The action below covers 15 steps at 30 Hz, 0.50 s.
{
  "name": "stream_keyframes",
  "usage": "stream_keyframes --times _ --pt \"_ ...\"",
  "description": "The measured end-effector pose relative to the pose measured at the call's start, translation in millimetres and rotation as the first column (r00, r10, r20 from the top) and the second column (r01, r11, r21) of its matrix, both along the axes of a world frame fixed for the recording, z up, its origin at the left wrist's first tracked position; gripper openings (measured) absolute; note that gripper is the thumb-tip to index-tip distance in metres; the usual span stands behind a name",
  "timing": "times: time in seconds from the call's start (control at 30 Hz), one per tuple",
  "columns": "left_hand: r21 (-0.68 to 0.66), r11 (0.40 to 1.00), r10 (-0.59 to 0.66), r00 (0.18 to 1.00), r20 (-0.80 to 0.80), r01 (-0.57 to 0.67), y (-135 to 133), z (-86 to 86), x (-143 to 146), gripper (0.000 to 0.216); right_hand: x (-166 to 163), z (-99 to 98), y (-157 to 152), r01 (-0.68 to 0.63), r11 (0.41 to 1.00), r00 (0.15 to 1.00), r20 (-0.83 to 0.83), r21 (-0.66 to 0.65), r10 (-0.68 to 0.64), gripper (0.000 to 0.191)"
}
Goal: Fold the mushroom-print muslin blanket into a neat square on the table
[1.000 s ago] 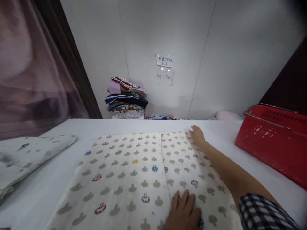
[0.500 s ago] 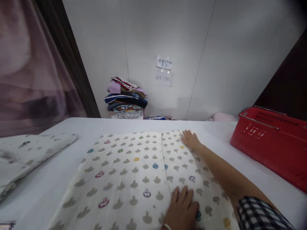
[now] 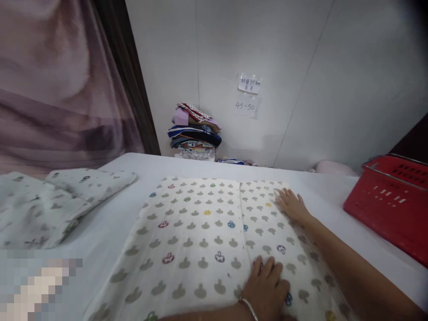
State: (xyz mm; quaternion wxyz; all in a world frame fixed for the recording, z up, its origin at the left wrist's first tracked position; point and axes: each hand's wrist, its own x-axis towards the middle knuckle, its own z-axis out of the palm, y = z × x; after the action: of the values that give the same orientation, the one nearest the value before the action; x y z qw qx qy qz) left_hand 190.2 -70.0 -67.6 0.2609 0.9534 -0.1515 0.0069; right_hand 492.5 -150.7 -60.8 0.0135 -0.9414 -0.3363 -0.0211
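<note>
A white cloth with a grey and coloured mushroom print [image 3: 190,240] lies spread on the table, its right part folded over so that an edge runs down it. My left hand [image 3: 267,287], with a bracelet at the wrist, rests palm down on the near part of the folded strip, fingers apart. Farther away, my right hand [image 3: 292,206] lies flat with spread fingers by the right edge of the strip, near its far corner. Neither hand grips anything.
Another printed white cloth [image 3: 63,200] lies crumpled at the left on the white table [image 3: 110,191]. A red plastic basket [image 3: 384,200] stands at the right. Behind the table are a stack of folded fabrics [image 3: 195,131] and a wall with paper signs [image 3: 249,84].
The camera has turned left, so the scene shifts right. My right hand has slid slightly toward me along the cloth's edge; my left hand stays at about the same spot on the cloth.
</note>
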Motion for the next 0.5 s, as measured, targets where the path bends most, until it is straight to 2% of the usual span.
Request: stream_keyframes --times 0.1,0.27,0.37,0.5 --pt "0.002 1.000 0.013 1.000 0.018 -0.013 -1 3.3 -2 0.058 -18 -4.9 -28 -0.029 0.999 0.997 0.078 0.013 0.028 0.058" --pt "-0.006 1.000 0.021 0.999 0.030 -0.021 -3 9.3 -5 0.056 -18 -23.5 -66 0.133 0.991 0.991 -0.031 -0.014 -0.134 0.064" --pt "-0.018 0.999 0.027 0.999 0.035 -0.026 -2 9.6 -5 0.057 -12 -26.7 -67 0.137 0.991 0.989 -0.056 0.001 -0.136 0.064" --pt "-0.048 0.999 0.027 0.999 0.020 -0.026 0 10.5 -6 0.057 -14 -16.2 -62 0.127 0.992 0.987 -0.095 0.006 -0.126 0.064"
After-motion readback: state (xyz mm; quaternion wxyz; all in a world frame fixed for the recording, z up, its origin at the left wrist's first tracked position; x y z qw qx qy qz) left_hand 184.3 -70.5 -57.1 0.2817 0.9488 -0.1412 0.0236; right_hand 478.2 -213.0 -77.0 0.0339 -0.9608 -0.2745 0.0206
